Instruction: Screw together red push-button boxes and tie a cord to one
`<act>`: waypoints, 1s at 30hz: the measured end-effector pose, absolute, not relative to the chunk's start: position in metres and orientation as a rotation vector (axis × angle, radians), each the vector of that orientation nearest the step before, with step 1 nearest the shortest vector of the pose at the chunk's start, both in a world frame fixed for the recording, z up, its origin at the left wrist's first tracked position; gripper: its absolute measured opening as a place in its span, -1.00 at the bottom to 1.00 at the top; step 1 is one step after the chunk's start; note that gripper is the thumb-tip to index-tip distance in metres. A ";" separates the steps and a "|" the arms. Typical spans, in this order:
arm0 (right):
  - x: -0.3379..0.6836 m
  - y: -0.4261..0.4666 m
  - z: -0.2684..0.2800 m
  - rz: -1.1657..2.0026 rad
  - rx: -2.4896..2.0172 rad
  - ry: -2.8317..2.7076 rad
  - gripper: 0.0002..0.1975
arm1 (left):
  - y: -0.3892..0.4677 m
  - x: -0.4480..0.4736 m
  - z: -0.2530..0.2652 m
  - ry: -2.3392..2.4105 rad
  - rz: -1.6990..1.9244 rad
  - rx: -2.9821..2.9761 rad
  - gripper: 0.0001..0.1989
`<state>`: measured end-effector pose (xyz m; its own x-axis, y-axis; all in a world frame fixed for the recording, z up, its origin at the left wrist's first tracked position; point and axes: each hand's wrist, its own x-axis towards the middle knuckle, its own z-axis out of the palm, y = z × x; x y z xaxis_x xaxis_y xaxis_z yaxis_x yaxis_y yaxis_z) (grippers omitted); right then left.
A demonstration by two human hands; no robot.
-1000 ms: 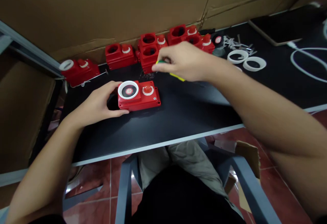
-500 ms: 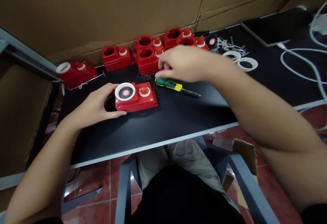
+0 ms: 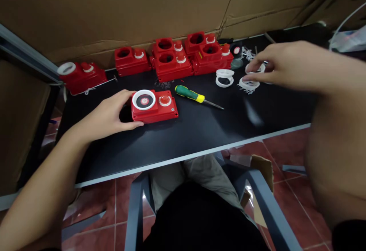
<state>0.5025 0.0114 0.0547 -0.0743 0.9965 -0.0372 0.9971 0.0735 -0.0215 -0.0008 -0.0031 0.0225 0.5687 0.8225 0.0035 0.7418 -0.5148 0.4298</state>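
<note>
From my seat I see, at far left, a grey metal frame (image 3: 31,49) beside a black table (image 3: 188,136), with cardboard (image 3: 137,10) standing behind it and red floor tiles (image 3: 300,197) below. The left hand (image 3: 107,115) is curved wide around the left end of a red call-point unit (image 3: 156,118), which lies near the table's middle, gripping it front and back. More red housings (image 3: 178,69) line the back; a green-and-yellow screwdriver (image 3: 190,94) lies right of the unit. Compared with half a second ago, the right hand (image 3: 288,65) has left the screwdriver and is now over white rings (image 3: 224,82), fingers slightly parted; I cannot tell whether it holds one.
</note>
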 end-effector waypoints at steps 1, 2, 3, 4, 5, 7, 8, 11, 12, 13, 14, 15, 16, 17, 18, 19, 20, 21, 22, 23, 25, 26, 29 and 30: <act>0.509 0.005 0.043 -0.059 2.142 2.339 -0.66 | -0.003 -0.001 0.022 1.266 0.297 2.430 -0.13; 0.514 0.000 0.033 -0.047 2.191 2.340 -0.53 | -0.003 -0.001 0.021 1.261 0.305 2.440 -0.13; 0.518 -0.005 0.023 -0.029 2.238 2.333 -0.41 | -0.002 -0.001 0.020 1.257 0.310 2.448 -0.12; 0.520 -0.008 0.015 -0.025 2.267 2.324 -0.34 | -0.002 -0.002 0.020 1.256 0.313 2.453 -0.13; 0.522 -0.009 0.008 -0.023 2.293 2.308 -0.31 | -0.002 -0.002 0.019 1.258 0.313 2.454 -0.13; 0.521 -0.009 -0.002 -0.043 2.315 2.301 -0.31 | -0.002 -0.002 0.019 1.263 0.315 2.451 -0.12; 0.520 -0.008 -0.005 -0.059 2.326 2.304 -0.33 | -0.003 -0.001 0.019 1.268 0.312 2.448 -0.13; 0.514 -0.003 -0.006 -0.088 2.396 2.311 -0.33 | -0.004 0.000 0.021 1.285 0.300 2.437 -0.15; 0.513 -0.003 -0.005 -0.084 2.427 2.310 -0.31 | -0.005 0.001 0.022 1.290 0.298 2.431 -0.17; 0.511 -0.003 -0.002 -0.075 2.457 2.308 -0.30 | -0.005 0.001 0.022 1.290 0.297 2.426 -0.18; 0.511 -0.005 0.002 -0.063 2.481 2.307 -0.28 | -0.005 0.001 0.022 1.281 0.302 2.424 -0.18; 0.511 -0.008 0.007 -0.048 2.501 2.307 -0.28 | -0.004 0.000 0.022 1.270 0.305 2.423 -0.17; 0.512 -0.013 0.011 -0.031 2.516 2.308 -0.29 | -0.004 0.000 0.021 1.260 0.309 2.423 -0.16; 0.513 -0.019 0.016 -0.008 2.532 2.311 -0.32 | -0.003 -0.001 0.021 1.252 0.313 2.423 -0.14; 0.515 -0.027 0.019 0.013 2.548 2.312 -0.35 | -0.003 -0.001 0.021 1.246 0.319 2.425 -0.12; 0.516 -0.036 0.021 0.027 2.563 2.307 -0.39 | -0.002 -0.001 0.021 1.244 0.317 2.426 -0.11; 0.517 -0.046 0.022 0.018 2.581 2.290 -0.41 | -0.002 -0.001 0.021 1.244 0.316 2.427 -0.10; 0.517 -0.055 0.021 -0.035 2.584 2.251 -0.43 | -0.002 -0.001 0.021 1.245 0.310 2.429 -0.11; 0.517 -0.064 0.019 -0.121 2.565 2.199 -0.42 | -0.003 -0.001 0.022 1.249 0.302 2.428 -0.12; 0.516 -0.071 0.015 -0.206 2.523 2.167 -0.41 | -0.003 0.000 0.023 1.256 0.293 2.424 -0.14; 0.514 -0.083 0.006 -0.249 2.444 2.180 -0.38 | -0.004 0.001 0.024 1.277 0.281 2.412 -0.16; 0.514 -0.086 0.001 -0.220 2.432 2.211 -0.37 | -0.005 0.001 0.024 1.282 0.282 2.409 -0.16; 0.515 -0.091 -0.009 -0.044 2.463 2.272 -0.31 | -0.005 0.001 0.024 1.269 0.291 2.406 -0.17; 0.516 -0.091 -0.010 0.004 2.461 2.270 -0.30 | -0.005 0.001 0.024 1.268 0.293 2.403 -0.17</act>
<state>0.5163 -0.0908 -0.0103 0.0902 0.9860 0.1405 0.9864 -0.0690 -0.1492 0.0011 -0.0047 0.0236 0.5651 0.8250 -0.0038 0.7400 -0.5048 0.4444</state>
